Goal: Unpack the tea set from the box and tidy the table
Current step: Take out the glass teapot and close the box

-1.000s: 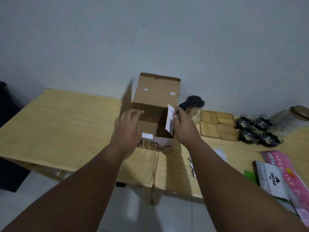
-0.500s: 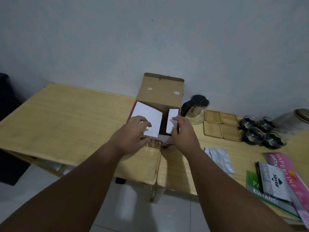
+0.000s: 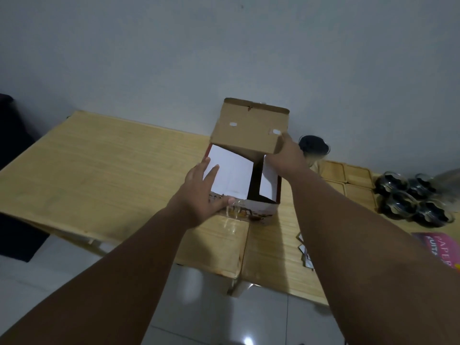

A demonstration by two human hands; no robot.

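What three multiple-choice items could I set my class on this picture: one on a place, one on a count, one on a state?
1. Where is the teapot relative to the box?
A. Inside it
B. On the table, just right of it
C. On the floor in front of it

2. How many glass cups are grouped at the right?
A. Two
B. Four
C. Six

3. How is the box's brown lid flap?
A. Taped shut
B. Torn off
C. Raised, gripped by the right hand

Answers: 1 B, the teapot's black top shows on the table past the box's right side. 2 B, four cups sit in a square cluster. 3 C, the flap stands up with the hand at its right corner.
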